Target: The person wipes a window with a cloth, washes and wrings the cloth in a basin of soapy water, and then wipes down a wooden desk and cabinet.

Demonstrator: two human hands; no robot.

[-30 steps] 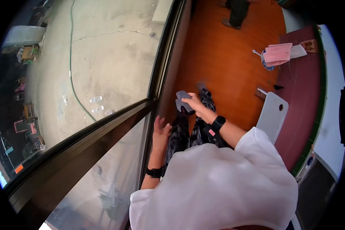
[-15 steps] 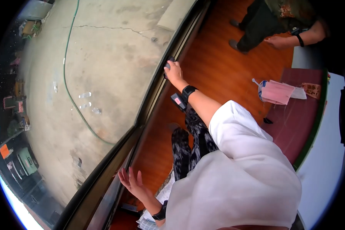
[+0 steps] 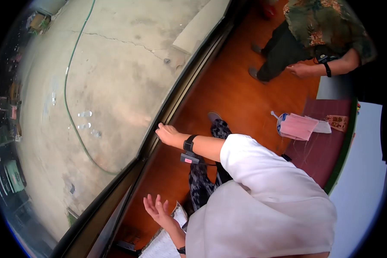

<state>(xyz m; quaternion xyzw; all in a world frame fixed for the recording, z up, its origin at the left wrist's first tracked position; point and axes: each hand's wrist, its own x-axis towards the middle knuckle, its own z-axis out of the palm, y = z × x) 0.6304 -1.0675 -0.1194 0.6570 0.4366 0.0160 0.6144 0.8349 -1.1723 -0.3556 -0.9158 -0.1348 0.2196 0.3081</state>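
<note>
My right hand is closed at the dark metal frame of a big glass pane, its fingertips over the edge. A small dark thing seems to be under the fingers, mostly hidden, and I cannot make out what it is. A black strap with a box-shaped device sits on that wrist. Lower down, my left hand is held up near the same frame, fingers spread, touching nothing. Through the glass, a concrete floor shows, with a green hose across it.
A person in a patterned shirt stands on the orange wood floor at upper right. A pink cloth lies on a maroon-topped table to my right. Several clear bottles lie on the concrete.
My right hand has slid along the frame toward the lower left, closer to my body. My left hand stays raised and spread. The view has shifted slightly.
</note>
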